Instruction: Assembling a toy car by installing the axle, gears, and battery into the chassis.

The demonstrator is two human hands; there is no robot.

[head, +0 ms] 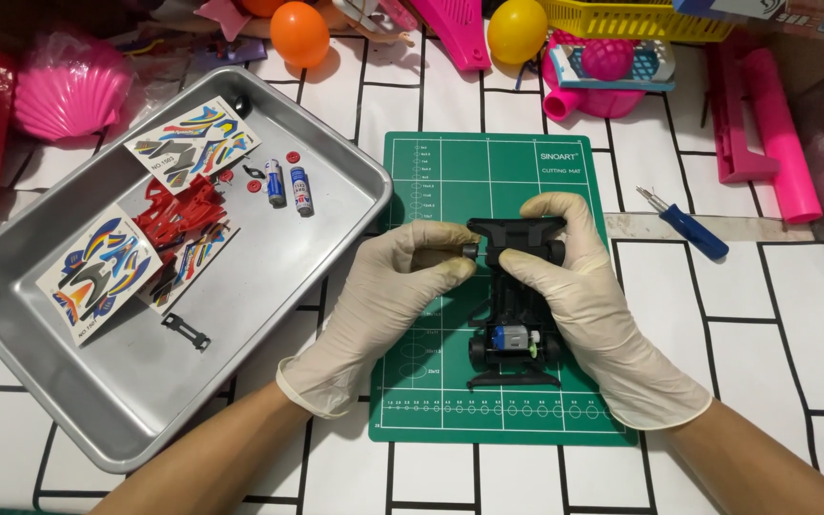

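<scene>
On white brick-patterned tabletop [793,286], green cutting mat [450,172] beside metal tray [269,277].

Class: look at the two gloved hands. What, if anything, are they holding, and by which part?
Both grip a black toy car chassis: the left hand at its front-left wheel, the right hand along its right side.

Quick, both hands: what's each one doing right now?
Left hand: closed, pinching a small black wheel at the black plastic toy car chassis.
Right hand: closed, gripping that chassis.

Tray [331,143] left of cutting mat [450,172]
</scene>
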